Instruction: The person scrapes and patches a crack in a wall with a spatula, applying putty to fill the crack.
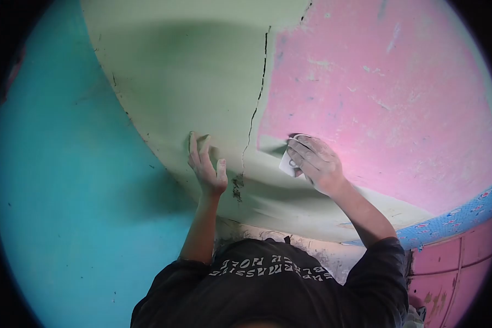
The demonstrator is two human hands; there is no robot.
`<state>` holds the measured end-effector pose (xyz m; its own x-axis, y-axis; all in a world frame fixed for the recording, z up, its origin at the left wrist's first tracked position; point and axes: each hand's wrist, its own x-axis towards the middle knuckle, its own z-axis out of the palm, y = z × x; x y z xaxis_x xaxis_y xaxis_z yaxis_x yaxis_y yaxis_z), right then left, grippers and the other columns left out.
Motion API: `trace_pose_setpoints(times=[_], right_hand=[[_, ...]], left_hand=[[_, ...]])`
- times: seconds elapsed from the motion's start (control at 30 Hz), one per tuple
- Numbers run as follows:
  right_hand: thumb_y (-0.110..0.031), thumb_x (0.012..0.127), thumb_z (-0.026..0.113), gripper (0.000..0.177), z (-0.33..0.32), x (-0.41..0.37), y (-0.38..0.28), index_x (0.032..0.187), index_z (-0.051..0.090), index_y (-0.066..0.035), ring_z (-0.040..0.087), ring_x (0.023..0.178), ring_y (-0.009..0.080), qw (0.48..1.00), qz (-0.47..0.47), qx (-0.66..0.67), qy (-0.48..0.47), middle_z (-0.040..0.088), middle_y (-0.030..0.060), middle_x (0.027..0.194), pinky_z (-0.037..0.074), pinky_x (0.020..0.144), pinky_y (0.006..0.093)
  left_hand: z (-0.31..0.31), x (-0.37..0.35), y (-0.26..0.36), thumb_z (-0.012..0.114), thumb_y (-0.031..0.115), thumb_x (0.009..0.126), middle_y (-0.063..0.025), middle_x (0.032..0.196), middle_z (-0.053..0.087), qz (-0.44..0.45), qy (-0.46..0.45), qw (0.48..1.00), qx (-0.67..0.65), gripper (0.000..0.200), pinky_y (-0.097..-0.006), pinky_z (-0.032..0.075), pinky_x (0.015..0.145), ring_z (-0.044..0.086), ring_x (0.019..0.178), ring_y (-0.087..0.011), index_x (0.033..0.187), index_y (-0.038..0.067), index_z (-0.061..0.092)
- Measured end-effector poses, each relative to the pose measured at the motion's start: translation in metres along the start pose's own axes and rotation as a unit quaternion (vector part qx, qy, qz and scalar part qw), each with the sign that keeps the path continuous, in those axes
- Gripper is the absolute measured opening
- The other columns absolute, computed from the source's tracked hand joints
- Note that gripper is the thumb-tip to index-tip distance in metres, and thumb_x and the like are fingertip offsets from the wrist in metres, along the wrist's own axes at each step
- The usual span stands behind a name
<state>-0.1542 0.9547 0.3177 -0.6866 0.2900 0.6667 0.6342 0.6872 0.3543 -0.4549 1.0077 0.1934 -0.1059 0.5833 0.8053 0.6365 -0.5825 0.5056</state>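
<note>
My left hand (206,164) rests with its fingers apart against the pale green wall (202,71), left of a dark crack (264,71). It holds nothing. On the other side of the crack, my right hand (317,161) is wrapped round a flat white piece (290,164), pressed near the lower left edge of the pink paint (366,98). Part of the piece is hidden under the fingers. Both hands look dusty. A chipped dark patch (238,187) lies between the hands, at the crack's lower end.
A turquoise wall (71,158) meets the green one along a corner at the left. At the lower right are a blue patterned strip (448,218) and a pink panelled surface (443,273). Rough, bare plaster shows low down behind my dark shirt (279,295).
</note>
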Motion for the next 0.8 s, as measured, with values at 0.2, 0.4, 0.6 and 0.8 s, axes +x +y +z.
trace_pose_setpoints(times=[0.2, 0.4, 0.6, 0.8], right_hand=[[-0.019, 0.074, 0.077, 0.042, 0.012, -0.021, -0.005, 0.111, 0.071, 0.001, 0.064, 0.124, 0.0294, 0.996, -0.058, 0.047, -0.054, 0.069, 0.0157, 0.127, 0.053, 0.107, 0.0409], [-0.017, 0.078, 0.071, 0.04, 0.025, -0.026, -0.006, 0.113, 0.069, 0.002, 0.06, 0.128, 0.0306, 0.996, -0.059, 0.031, -0.054, 0.066, 0.0164, 0.131, 0.051, 0.11, 0.0407], [-0.017, 0.077, 0.068, 0.038, 0.009, -0.005, 0.007, 0.11, 0.069, 0.002, 0.058, 0.13, 0.0301, 0.997, -0.048, 0.048, 0.02, 0.066, 0.0159, 0.13, 0.049, 0.111, 0.0403], [-0.018, 0.075, 0.07, 0.036, 0.035, -0.049, -0.027, 0.106, 0.071, -0.001, 0.061, 0.125, 0.0322, 0.992, -0.027, 0.118, -0.041, 0.068, 0.0154, 0.125, 0.053, 0.105, 0.0439]], left_hand=[[0.001, -0.025, 0.012, 0.062, 0.011, 0.082, -0.0288, 0.162, 0.03, -0.031, -0.024, 0.999, 0.019, 0.064, -0.0562, 0.023, 0.118, 0.035, 0.145, -0.0456, 0.144, 0.0, 0.05], [-0.003, -0.042, 0.024, 0.064, 0.015, 0.086, -0.0254, 0.162, 0.03, -0.059, -0.047, 0.996, 0.045, 0.061, -0.0584, 0.023, 0.118, 0.032, 0.148, -0.045, 0.145, 0.003, 0.05], [-0.011, -0.051, 0.029, 0.061, 0.023, 0.092, -0.0253, 0.16, 0.032, -0.077, -0.068, 0.99, 0.1, 0.058, -0.0596, 0.022, 0.12, 0.03, 0.149, -0.0445, 0.145, 0.004, 0.05], [-0.017, -0.047, 0.023, 0.065, 0.03, 0.093, -0.023, 0.159, 0.034, -0.07, -0.073, 0.989, 0.111, 0.059, -0.0598, 0.024, 0.119, 0.031, 0.148, -0.0442, 0.145, 0.006, 0.051]])
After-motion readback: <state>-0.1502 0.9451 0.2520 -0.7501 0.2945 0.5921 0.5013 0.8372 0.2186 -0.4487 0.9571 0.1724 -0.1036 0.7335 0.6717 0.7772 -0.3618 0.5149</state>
